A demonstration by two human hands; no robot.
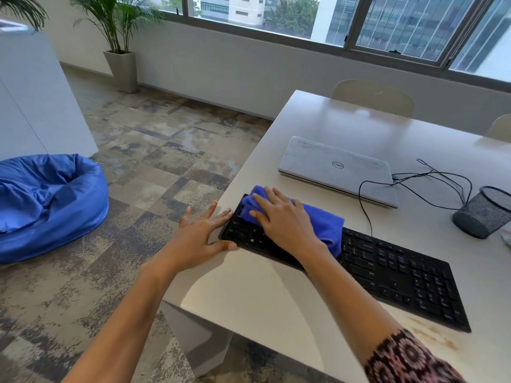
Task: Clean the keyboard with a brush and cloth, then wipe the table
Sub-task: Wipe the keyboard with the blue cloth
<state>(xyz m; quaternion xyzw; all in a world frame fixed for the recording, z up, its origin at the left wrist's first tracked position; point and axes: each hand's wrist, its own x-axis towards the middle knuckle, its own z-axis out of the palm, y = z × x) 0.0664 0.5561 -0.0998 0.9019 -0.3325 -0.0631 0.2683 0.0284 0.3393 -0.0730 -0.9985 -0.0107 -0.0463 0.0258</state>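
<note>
Right hand (282, 219) presses blue cloth (323, 221) on keyboard (401, 277), mesh cup (484, 214) well apart.

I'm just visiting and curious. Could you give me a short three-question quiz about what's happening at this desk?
1. True or false: the laptop is open.
2. Which of the hands presses the blue cloth onto the keyboard? A) left B) right C) both
3. Fill in: the black mesh cup stands on the ____.

Key: 1 false, its lid is closed. 2 B, the right hand. 3 table.
</note>
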